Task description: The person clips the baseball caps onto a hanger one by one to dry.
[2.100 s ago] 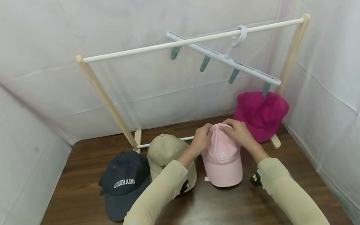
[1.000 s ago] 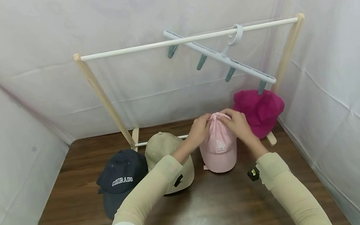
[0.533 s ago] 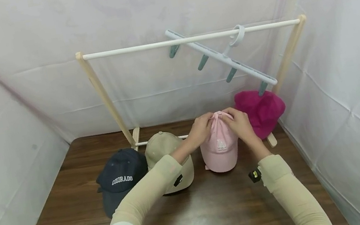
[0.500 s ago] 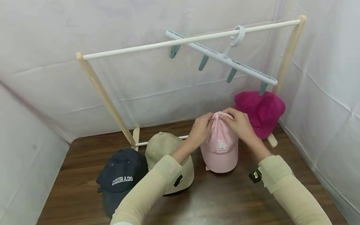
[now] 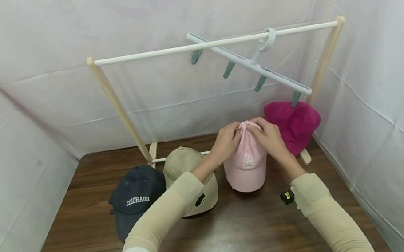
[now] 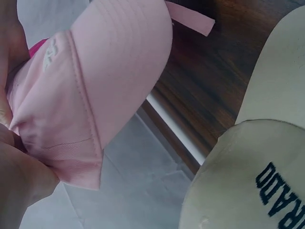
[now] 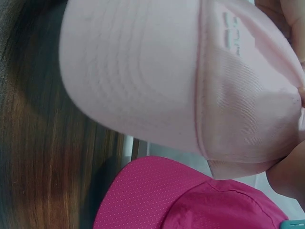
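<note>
A pale pink baseball cap [image 5: 249, 176] with white LA lettering faces me between both hands. My left hand [image 5: 225, 143] pinches its crown from the left, and my right hand [image 5: 271, 140] pinches it from the right. The crown fabric is gathered into folds between them. Both wrist views show the brim [image 7: 128, 71] above the wooden tabletop, apart from it. Behind and right of my right hand, a magenta cap [image 5: 294, 125] hangs at the lowest clip [image 5: 296, 99] of a pale blue clip hanger [image 5: 243, 62]. The fingertips are partly hidden in the cloth.
The hanger hooks over the white top rail [image 5: 149, 54] of a wooden rack [image 5: 117, 107]. Its other clips hold nothing. A beige cap [image 5: 182, 165] and a navy COLORADO cap [image 5: 138, 191] sit on the table [image 5: 72, 243] to the left. White cloth walls [image 5: 149, 13] enclose the table.
Both hands have raised the pink cap slightly and drawn its crown into tighter folds. The other caps and the hanger stay in place; the head view has shifted a little.
</note>
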The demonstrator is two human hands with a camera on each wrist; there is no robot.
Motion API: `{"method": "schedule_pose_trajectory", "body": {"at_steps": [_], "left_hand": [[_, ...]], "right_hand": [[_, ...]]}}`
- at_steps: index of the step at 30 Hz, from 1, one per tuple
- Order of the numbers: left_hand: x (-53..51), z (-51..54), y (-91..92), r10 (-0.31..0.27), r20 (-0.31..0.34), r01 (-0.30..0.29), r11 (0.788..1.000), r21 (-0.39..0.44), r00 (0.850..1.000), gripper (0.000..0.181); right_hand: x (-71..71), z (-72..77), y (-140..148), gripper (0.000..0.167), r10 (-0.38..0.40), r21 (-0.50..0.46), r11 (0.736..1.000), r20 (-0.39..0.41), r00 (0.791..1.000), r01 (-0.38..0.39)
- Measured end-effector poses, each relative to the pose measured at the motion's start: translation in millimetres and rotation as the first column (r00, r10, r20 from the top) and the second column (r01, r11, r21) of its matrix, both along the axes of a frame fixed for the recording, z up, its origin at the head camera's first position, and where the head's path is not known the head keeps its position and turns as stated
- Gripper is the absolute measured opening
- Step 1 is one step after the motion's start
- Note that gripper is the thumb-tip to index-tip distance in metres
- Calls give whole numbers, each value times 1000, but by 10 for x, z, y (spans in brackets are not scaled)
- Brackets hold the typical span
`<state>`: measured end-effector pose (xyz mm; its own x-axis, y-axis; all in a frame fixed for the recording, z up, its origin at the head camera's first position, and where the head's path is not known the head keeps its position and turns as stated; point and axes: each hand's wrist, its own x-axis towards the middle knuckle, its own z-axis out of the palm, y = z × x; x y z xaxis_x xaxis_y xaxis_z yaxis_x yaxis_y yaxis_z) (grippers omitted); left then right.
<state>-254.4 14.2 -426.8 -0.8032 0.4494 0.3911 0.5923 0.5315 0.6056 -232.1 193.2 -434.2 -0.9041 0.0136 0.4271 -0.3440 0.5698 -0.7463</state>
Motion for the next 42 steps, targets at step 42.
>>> {"method": "schedule_pose_trajectory", "body": {"at_steps": [42], "left_hand": [[-121, 352, -15, -15, -52, 20, 995, 96, 999, 16]], "right_hand": [[45, 332, 125, 22, -4, 4, 1000, -107, 994, 5]]}}
